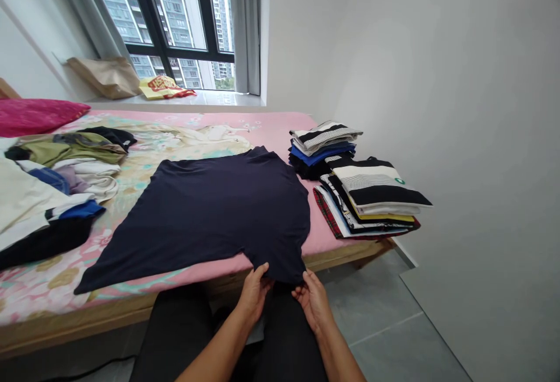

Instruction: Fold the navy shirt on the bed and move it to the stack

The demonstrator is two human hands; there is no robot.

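The bed [109, 315] supports the navy shirt [219, 201], spread flat, its near sleeve [282, 262] overhanging the edge. The fabric should handle as light, soft and limp; grasp at sleeve or hem corners. On the windowsill [227, 100], the brown bag [105, 76] and smaller yellow bag [161, 87] show no contents. Left hand [254, 294] and right hand [311, 299] each pinch a sleeve corner.

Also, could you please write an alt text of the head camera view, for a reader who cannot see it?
A person's left grip and right grip hold the near sleeve of a dark shirt spread across a bed. Loose clothes lie to its left, two folded stacks to its right, and a window stands beyond.
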